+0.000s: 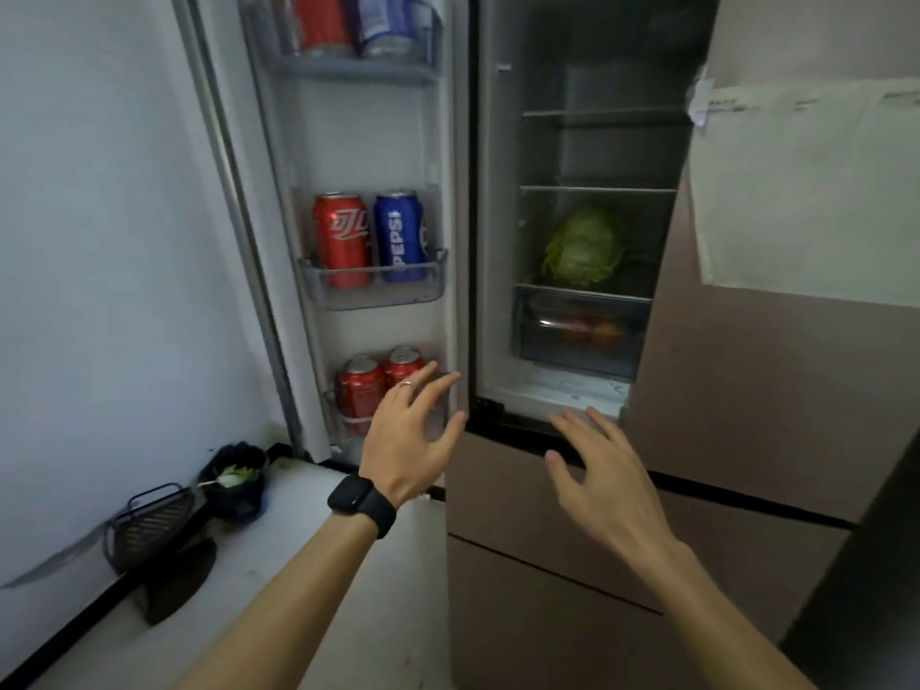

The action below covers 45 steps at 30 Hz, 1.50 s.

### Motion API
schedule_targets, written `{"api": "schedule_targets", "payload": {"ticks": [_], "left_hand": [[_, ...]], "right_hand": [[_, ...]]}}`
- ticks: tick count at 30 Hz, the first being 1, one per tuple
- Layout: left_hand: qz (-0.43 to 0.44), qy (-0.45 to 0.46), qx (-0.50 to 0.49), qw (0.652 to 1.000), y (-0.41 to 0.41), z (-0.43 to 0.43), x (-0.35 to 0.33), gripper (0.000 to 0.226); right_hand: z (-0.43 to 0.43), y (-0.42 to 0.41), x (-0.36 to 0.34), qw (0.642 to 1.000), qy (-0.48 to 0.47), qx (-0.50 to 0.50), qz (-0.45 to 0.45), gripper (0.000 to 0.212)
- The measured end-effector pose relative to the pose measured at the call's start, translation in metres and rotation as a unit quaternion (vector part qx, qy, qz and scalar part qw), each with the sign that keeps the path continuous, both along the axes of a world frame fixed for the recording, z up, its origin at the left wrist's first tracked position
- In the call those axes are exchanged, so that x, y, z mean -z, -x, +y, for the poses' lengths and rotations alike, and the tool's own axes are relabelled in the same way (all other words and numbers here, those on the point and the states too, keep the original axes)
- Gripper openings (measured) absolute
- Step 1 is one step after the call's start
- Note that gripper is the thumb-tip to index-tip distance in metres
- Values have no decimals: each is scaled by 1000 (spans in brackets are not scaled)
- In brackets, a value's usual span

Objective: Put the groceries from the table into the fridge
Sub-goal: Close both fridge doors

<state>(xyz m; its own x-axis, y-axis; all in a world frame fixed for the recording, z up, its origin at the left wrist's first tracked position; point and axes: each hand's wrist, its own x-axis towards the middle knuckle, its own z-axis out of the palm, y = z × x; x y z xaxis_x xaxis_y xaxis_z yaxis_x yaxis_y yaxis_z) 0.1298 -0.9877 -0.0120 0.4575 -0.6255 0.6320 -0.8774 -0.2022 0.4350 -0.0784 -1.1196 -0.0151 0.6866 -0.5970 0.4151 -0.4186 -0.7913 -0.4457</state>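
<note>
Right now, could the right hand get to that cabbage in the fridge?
Probably yes. The right hand is open and empty, the fridge door stands open, and nothing sits in front of the cabbage on its shelf.

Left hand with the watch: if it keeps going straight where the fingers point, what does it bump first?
Probably the red cans in the bottom door shelf; the left hand looks close, though depth is unclear.

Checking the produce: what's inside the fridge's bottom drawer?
Through the drawer front, orange and reddish round shapes show, likely fruit. Its dark, reflective front hides their number and kind.
</note>
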Motion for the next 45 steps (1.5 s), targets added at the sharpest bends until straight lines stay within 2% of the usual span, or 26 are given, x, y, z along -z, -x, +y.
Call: {"api": "schedule_targets", "payload": {"ticks": [4, 8, 10, 14, 21, 27, 31, 38, 41, 45], "left_hand": [[77, 152, -48, 984, -51, 58, 8, 42], [154, 214, -79, 961, -125, 94, 8, 47], [215, 202, -75, 953, -165, 102, 8, 47], [326, 159, -5, 932, -225, 98, 7, 47], [396, 66, 94, 911, -271, 50, 13, 53], [395, 83, 92, 910, -269, 42, 27, 69], [394, 82, 86, 911, -262, 51, 30, 61], [393, 126, 65, 909, -210, 88, 32, 43], [362, 106, 97, 921, -178, 101, 37, 34], [298, 90, 155, 938, -130, 101, 47, 40]], "right_hand": [[56, -68, 12, 998, 5, -43, -48, 55], [109, -151, 19, 992, 9, -79, -102, 65], [131, -193, 22, 990, 30, -86, -109, 72], [163, -264, 30, 989, 73, -69, -109, 82], [157, -328, 60, 982, 185, 31, -21, 88], [156, -335, 68, 973, 219, 65, -11, 84], [155, -323, 73, 967, 240, 79, -28, 77], [136, -260, 80, 952, 288, 57, -93, 89], [131, -221, 84, 959, 246, 67, -126, 92], [129, -169, 82, 970, 118, 116, -175, 90]]}}
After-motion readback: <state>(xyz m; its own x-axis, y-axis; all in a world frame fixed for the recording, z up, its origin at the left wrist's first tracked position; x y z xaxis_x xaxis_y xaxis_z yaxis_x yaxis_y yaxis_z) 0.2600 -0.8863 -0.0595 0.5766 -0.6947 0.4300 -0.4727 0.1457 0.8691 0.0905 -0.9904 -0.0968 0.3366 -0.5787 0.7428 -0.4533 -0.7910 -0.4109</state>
